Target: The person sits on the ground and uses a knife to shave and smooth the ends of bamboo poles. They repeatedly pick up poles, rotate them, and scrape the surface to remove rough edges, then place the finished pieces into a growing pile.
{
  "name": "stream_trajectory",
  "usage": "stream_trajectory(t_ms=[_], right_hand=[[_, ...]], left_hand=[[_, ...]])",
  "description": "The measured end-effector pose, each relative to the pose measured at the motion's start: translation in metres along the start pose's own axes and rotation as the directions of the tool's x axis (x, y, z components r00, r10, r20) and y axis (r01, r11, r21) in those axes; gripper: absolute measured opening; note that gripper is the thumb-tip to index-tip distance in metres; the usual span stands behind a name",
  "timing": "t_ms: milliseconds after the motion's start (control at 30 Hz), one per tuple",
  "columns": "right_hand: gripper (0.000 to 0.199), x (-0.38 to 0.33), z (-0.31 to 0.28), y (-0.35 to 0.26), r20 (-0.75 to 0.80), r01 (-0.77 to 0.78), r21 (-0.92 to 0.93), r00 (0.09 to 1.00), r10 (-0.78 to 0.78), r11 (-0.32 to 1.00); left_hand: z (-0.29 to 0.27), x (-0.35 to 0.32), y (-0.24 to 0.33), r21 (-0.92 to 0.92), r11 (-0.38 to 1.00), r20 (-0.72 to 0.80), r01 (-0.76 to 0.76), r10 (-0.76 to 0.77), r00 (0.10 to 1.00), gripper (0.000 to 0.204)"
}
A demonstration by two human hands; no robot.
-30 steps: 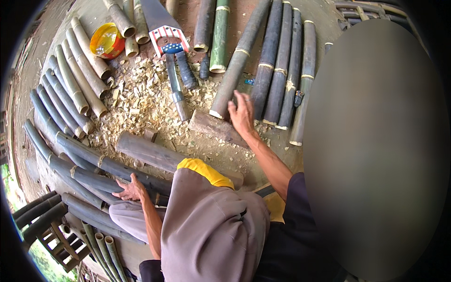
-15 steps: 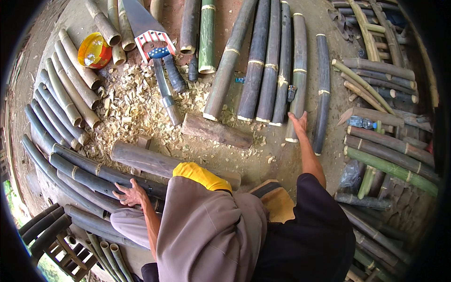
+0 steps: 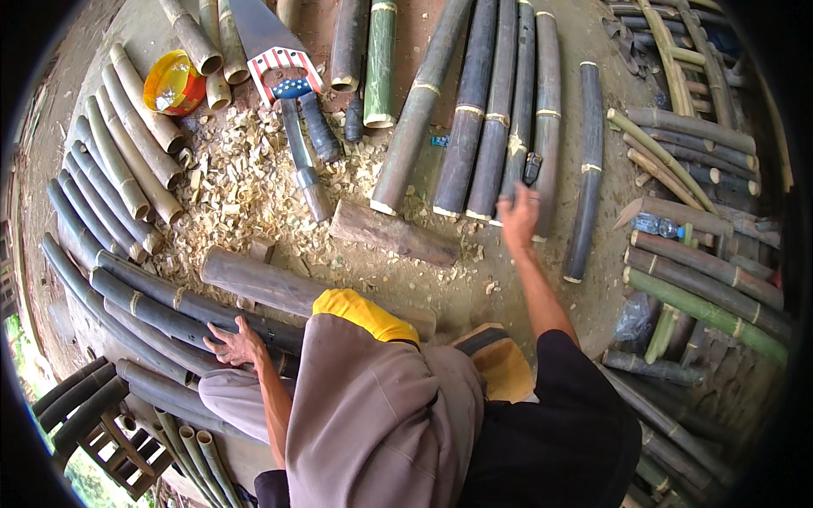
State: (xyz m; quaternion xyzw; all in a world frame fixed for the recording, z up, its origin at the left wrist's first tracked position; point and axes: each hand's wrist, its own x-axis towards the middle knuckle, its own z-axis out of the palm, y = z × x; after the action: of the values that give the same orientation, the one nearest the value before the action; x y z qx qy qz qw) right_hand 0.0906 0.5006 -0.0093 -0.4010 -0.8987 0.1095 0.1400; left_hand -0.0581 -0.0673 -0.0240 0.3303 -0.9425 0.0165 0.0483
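Reference point: wooden block (image 3: pixel 394 234). To its right, the right hand (image 3: pixel 519 213) is over the lower ends of the dark bamboo row (image 3: pixel 460 152); it is blurred, and whether it grips a pole cannot be determined. The left hand (image 3: pixel 240 345), left of the block and on its near side, rests with fingers spread on dark bamboo poles (image 3: pixel 157 311), not closed around any. A lone pole (image 3: pixel 584 186) lies right of the block, past the row. Left of the block, wood chips (image 3: pixel 246 182) are scattered; beyond it lies a saw (image 3: pixel 276 57).
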Motion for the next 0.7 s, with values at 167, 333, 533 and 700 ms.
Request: stream_trajectory(t_ms=[167,333,533,700], right_hand=[[0.088,-0.01,0.009,-0.093,0.279,-0.046,-0.342,0.949,0.149,0.938],[0.099,0.005,0.023,-0.098,0.232,-0.32,-0.018,0.92,0.315,0.947],[0.073,0.013,-0.016,-0.098,0.77,-0.762,0.634,0.638,0.016,-0.135],[0.061,0.011,0.005,-0.112,0.686,-0.753,0.641,0.65,0.327,0.149]], left_hand=[[0.008,0.003,-0.002,0.042,0.999,-0.025,0.016,-0.015,1.0,0.075],[0.01,0.001,0.001,0.082,0.995,-0.037,0.061,-0.059,0.998,0.076],[0.008,0.001,-0.001,0.067,0.998,-0.044,0.019,-0.016,0.999,0.076],[0.015,0.004,-0.005,0.059,0.997,-0.021,-0.045,0.046,0.999,0.08]])
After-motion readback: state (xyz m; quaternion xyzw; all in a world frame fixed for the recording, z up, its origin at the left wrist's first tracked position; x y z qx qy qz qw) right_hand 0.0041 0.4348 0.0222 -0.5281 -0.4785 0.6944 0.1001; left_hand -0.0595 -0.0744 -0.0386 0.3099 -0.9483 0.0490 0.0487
